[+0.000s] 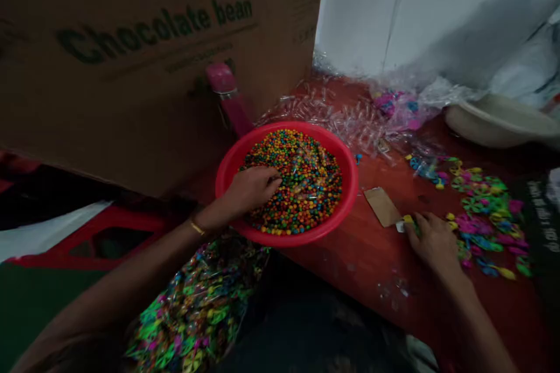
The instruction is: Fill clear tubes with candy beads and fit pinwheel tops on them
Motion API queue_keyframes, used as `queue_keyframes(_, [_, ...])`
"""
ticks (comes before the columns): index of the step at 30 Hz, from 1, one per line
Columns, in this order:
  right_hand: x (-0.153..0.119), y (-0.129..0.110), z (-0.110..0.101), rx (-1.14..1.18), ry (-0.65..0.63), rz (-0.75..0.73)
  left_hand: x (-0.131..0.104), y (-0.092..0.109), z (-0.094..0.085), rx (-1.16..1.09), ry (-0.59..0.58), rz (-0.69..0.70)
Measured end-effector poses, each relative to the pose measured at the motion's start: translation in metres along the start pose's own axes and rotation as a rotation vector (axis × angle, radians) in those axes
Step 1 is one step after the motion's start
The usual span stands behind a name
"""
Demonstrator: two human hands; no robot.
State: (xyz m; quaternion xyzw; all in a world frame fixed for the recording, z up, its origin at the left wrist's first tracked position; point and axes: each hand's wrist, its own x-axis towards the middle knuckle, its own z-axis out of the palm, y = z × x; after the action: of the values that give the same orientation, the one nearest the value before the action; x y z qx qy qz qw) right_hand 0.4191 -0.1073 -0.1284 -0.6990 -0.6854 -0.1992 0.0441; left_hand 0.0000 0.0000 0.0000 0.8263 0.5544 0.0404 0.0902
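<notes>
My left hand (256, 187) is over the left part of a red basin (286, 239) full of small coloured candy balls (301, 210). Its fingers are curled together, and what they hold, if anything, is hidden. Clear plastic pieces lie on the candies. On the red table my right hand (431, 239) has its thumb and fingers around a small yellow piece (408, 219), beside a brown card (382, 206). To the right of that hand spreads a pile of colourful plastic toy parts (485, 221).
A large cardboard box (153, 93) stands behind the basin at left, with a pink object (231, 102) against it. Clear plastic tubes (350, 122) lie behind the basin. A pale bowl (499, 122) sits back right. Filled toys (196, 303) are heaped below, near my lap.
</notes>
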Motion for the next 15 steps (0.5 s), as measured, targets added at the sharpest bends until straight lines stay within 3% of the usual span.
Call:
queue_keyframes(7, [-0.004, -0.015, -0.016, -0.049, -0.091, 0.117, 0.053, 0.016, 0.01, -0.146, 0.03, -0.079])
queue_keyframes(10, [-0.004, -0.018, -0.017, 0.017, -0.114, 0.136, 0.063, 0.019, 0.007, -0.004, 0.172, -0.063])
queue_keyframes(12, [-0.004, -0.015, -0.018, 0.076, -0.107, 0.072, 0.066, 0.015, 0.0, 0.129, 0.187, 0.168])
queue_keyframes(15, [-0.01, -0.008, -0.024, 0.151, -0.082, 0.034, 0.069, 0.003, -0.009, 0.245, -0.013, 0.655])
